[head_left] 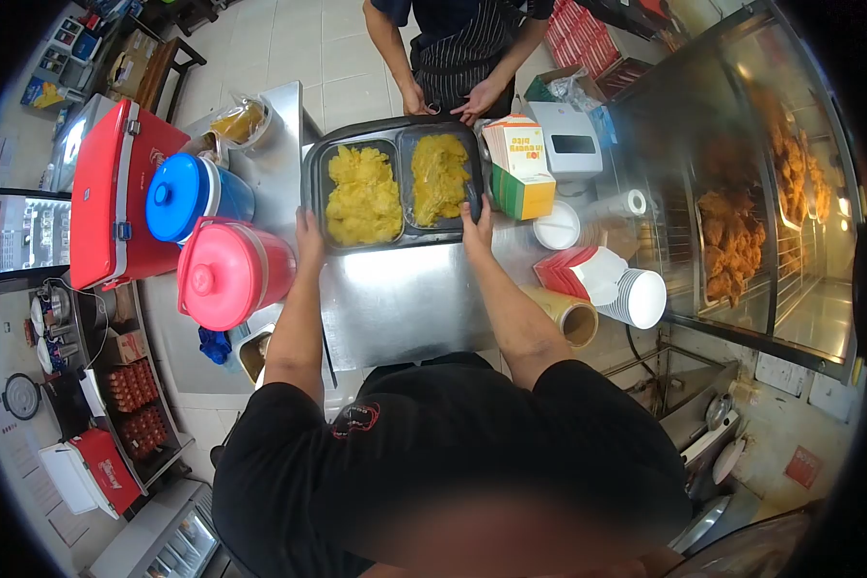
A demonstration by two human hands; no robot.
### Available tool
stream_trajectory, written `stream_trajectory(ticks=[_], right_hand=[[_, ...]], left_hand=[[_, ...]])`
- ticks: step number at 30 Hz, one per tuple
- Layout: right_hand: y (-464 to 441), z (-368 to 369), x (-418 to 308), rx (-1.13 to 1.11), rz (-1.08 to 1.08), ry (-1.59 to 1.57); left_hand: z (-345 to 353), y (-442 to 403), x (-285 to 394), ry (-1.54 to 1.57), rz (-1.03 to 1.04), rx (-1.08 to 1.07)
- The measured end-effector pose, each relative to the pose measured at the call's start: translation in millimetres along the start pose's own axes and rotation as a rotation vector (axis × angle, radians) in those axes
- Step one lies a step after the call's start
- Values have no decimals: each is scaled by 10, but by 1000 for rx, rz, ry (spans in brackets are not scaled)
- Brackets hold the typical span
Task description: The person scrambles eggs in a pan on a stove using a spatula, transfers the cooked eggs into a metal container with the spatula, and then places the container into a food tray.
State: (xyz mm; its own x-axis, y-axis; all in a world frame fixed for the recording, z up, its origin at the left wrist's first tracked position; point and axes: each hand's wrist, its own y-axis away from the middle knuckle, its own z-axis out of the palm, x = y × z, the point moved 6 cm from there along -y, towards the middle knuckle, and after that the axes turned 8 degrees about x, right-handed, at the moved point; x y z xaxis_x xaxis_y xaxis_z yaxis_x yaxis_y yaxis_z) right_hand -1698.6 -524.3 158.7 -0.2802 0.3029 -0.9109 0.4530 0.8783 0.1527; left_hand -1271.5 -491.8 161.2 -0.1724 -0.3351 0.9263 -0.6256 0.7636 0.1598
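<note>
A black two-compartment tray (356, 243) lies over the far part of the steel table (405, 303). Yellow food in clear wrap fills both compartments, the left portion (364, 195) and the right portion (440, 180). My left hand (309, 236) is closed on the tray's near left corner, and my right hand (477, 229) grips its near right corner, thumb over the rim. Across the table a person in a striped apron (462, 58) has both hands close to the tray's far edge; whether they touch it I cannot tell.
Left of the tray stand a pink jug (223, 275), a blue jug (188, 197), a red cooler (116, 193) and a bagged bowl (241, 123). On the right are cartons (520, 159), a white machine (570, 144), stacked cups (641, 297), a roll (566, 320) and a glass cabinet of fried food (732, 241).
</note>
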Motion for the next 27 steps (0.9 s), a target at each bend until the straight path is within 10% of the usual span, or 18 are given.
stream_trajectory(ticks=[27], right_hand=[[46,-10,-163,4,-150,95]], left_hand=[[-49,87,-133,37,49,-70]])
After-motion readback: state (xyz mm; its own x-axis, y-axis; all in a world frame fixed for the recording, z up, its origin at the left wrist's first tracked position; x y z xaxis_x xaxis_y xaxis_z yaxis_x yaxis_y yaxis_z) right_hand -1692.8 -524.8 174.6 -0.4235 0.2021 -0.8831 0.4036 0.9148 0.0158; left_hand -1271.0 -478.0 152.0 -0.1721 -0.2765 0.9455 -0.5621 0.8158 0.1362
